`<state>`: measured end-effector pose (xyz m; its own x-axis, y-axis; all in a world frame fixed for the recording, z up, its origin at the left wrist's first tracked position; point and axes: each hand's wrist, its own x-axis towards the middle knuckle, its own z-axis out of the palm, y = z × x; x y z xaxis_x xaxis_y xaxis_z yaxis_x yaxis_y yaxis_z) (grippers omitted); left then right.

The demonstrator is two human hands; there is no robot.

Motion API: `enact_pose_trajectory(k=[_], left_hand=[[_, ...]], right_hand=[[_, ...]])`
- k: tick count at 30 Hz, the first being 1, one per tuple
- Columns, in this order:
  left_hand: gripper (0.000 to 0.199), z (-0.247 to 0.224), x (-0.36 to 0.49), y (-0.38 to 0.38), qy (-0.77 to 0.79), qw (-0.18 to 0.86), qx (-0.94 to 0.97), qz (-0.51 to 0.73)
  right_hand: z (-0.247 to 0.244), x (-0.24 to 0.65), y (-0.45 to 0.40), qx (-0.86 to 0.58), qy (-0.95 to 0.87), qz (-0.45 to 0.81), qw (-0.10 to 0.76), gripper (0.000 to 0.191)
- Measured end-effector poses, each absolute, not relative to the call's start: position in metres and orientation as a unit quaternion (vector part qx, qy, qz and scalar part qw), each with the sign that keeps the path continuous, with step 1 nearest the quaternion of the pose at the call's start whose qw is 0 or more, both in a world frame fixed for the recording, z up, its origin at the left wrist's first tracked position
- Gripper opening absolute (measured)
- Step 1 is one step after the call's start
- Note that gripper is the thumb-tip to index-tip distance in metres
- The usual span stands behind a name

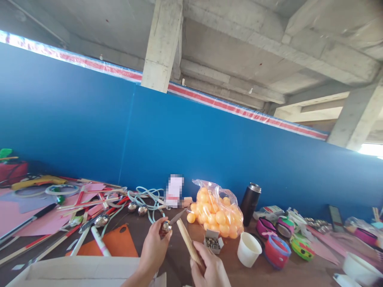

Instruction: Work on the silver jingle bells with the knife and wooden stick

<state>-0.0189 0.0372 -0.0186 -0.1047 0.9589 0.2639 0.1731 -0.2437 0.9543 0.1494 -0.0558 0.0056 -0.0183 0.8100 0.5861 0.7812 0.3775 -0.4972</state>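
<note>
My left hand (156, 241) pinches a shiny silver metal ball (166, 227) between thumb and fingers. A dark pointed strip (177, 217) sticks out beside the ball, up and to the right; its kind I cannot make out. My right hand (208, 266) is closed around a pale wooden stick (186, 238), whose upper end leans toward the ball, apart from it. Just beyond my right hand stands a small open box (213, 242) of small metal pieces. Behind it is a clear plastic bag of orange balls (220, 217), with a loose orange ball (191, 217) at its left.
A white paper cup (249, 250) and black bottle (251, 202) stand right, near small colourful pouches (277, 251). Left lie pale blue cords (146, 196), orange sheet (119, 241) and several sticks. White cardboard (86, 271) lies in front. A blue partition (191, 139) rises behind.
</note>
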Motion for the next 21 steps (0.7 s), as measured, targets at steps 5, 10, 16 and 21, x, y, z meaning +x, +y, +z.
enact_pose_trajectory(k=[5, 10, 16, 21], left_hand=[[0.040, -0.0189, -0.0177, 0.0356, 0.502, 0.343, 0.579, 0.544], [0.040, -0.0194, -0.0178, 0.0348, 0.517, 0.346, 0.576, 0.531], [0.039, -0.0160, -0.0186, 0.0337, 0.526, 0.335, 0.602, 0.498], [0.039, -0.0129, -0.0186, 0.0312, 0.527, 0.317, 0.621, 0.486]], right_hand=[[0.0067, 0.1481, -0.0565, -0.555, -0.711, 0.013, 0.432, 0.035], [0.0054, 0.1471, -0.0558, -0.559, -0.714, 0.029, 0.420, 0.037], [0.0030, 0.1524, -0.0537, -0.579, -0.714, 0.030, 0.393, 0.038], [0.0001, 0.1559, -0.0519, -0.594, -0.706, 0.026, 0.386, 0.037]])
